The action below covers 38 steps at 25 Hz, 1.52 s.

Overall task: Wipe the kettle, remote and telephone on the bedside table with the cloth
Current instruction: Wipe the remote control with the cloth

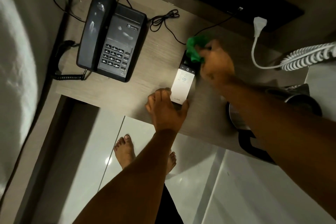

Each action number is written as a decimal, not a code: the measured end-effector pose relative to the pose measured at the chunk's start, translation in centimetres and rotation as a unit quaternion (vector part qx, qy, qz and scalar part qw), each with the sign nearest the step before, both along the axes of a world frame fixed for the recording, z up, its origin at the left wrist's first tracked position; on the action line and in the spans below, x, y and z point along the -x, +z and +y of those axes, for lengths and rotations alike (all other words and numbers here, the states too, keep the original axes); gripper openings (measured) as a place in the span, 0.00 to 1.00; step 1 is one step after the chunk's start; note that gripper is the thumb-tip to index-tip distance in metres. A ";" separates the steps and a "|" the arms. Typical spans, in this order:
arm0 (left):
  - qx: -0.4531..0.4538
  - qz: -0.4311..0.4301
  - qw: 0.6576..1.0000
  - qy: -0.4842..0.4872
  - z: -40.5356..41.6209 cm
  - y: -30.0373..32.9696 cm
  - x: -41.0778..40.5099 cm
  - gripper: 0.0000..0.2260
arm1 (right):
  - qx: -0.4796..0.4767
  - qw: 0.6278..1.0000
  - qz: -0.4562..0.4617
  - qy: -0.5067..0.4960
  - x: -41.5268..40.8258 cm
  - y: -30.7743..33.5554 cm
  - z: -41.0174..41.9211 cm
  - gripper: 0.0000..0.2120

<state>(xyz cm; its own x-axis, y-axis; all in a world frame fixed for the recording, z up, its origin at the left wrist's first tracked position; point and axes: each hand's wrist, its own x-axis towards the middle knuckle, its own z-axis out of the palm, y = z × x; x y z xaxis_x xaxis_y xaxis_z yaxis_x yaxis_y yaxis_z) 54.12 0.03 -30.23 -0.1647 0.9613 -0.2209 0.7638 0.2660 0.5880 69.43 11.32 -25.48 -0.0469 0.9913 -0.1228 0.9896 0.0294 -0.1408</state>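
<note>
The remote (182, 82) lies on the bench (127, 89) between the hands: left hand (166, 109) pinches its near end, right hand (216, 63) grips the green cloth (195, 49) bunched on its far end. Best to pin it firmly and stroke lengthwise

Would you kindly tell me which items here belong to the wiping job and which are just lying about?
Job items: green cloth, remote, telephone, kettle.

Lying about: white coiled cord, white plug, loose black cable.
</note>
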 end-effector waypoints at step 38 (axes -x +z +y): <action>0.042 -0.054 0.997 -0.030 0.5 1.7 1.4 0.32 | 0.040 0.999 0.031 -0.018 3.2 0.2 -8.2 0.11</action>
<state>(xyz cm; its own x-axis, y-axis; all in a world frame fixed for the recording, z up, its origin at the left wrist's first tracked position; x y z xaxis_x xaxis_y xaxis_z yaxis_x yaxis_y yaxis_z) 52.75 0.55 -28.57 -0.0779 0.9458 -0.3153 0.7131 0.2738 0.6454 66.23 3.13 -25.32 -0.0208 0.9797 -0.1996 0.9790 -0.0206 -0.2030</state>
